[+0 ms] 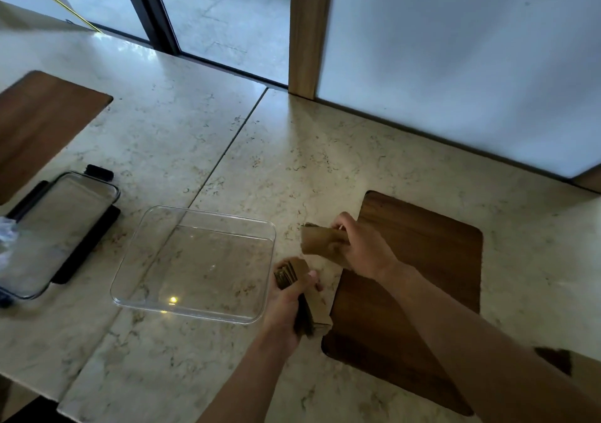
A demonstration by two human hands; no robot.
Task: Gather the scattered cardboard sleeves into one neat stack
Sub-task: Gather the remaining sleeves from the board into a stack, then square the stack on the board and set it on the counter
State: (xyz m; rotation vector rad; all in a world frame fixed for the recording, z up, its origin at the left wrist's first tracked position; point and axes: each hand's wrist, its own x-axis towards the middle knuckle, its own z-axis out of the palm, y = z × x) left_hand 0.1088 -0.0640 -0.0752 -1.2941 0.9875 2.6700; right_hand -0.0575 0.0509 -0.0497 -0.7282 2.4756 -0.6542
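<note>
Adding a loose cardboard sleeve (320,243) to the held stack (305,295)

Left hand (286,305) is closed around the stack and right hand (364,247) pinches the single sleeve; square the edges before pressing together.

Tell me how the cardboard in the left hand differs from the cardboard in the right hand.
The left hand grips a thick bundle of sleeves, several edges showing; the right hand holds what looks like a single sleeve. The bundle runs lengthwise toward the person, nearer the clear container; the single sleeve lies crosswise, farther away, beside the wooden board. Both are flat brown cardboard, held off the counter.
</note>
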